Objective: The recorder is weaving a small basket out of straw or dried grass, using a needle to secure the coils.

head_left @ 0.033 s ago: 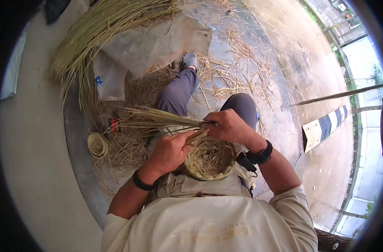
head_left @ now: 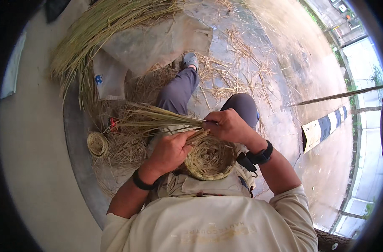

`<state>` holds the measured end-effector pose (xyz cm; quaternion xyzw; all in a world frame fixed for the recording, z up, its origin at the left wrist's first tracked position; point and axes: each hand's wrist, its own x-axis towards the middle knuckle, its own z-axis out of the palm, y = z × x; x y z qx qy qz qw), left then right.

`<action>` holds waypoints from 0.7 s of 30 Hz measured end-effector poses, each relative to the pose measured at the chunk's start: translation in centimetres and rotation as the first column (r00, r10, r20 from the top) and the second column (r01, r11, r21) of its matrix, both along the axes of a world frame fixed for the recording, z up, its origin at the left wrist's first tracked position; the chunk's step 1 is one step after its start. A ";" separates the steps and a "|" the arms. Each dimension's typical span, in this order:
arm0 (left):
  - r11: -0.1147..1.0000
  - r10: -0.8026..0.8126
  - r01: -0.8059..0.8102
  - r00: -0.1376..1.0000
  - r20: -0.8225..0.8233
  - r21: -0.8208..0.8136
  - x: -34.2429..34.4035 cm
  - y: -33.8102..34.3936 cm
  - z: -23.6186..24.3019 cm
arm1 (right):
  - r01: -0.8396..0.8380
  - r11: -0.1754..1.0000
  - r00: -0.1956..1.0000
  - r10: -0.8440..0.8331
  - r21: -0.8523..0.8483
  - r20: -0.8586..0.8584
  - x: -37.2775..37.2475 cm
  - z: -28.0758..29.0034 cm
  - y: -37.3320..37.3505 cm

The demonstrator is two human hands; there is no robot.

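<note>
A round woven straw basket (head_left: 210,157) rests in my lap with its hollow facing up. My left hand (head_left: 171,150) is closed on a short thick strand of straw at the basket's far rim. Above that rim, my right hand (head_left: 229,125) pinches the narrow end of a long straw bundle (head_left: 162,116), whose loose stalks fan out to the left. A small dark piece shows at the right fingertips; its kind cannot be made out. The right palm and the ends of the straw in it are hidden.
A smaller straw basket (head_left: 97,144) stands on the left beside loose straw (head_left: 130,149) and a small red object (head_left: 113,124). A large heap of long stalks (head_left: 115,21) lies at the far left, partly under a grey sheet (head_left: 157,44). A striped barrier (head_left: 326,128) lies at right.
</note>
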<state>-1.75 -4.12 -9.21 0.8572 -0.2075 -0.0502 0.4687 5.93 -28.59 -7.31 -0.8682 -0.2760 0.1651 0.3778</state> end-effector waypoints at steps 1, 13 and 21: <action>1.000 -0.002 0.002 1.000 -0.003 -0.006 0.0 0.1 -0.1 | 0.005 1.000 1.000 -0.005 -0.006 0.013 -0.1 0.0 0.2; 0.998 0.027 -0.023 0.998 -0.055 0.062 -0.1 2.2 -0.3 | 0.010 0.995 0.997 -0.003 -0.103 0.071 -0.3 1.2 1.9; 0.978 -0.053 0.030 0.993 0.103 0.205 1.6 3.4 -0.1 | -0.067 0.976 0.985 0.098 -0.206 0.142 0.2 0.8 2.2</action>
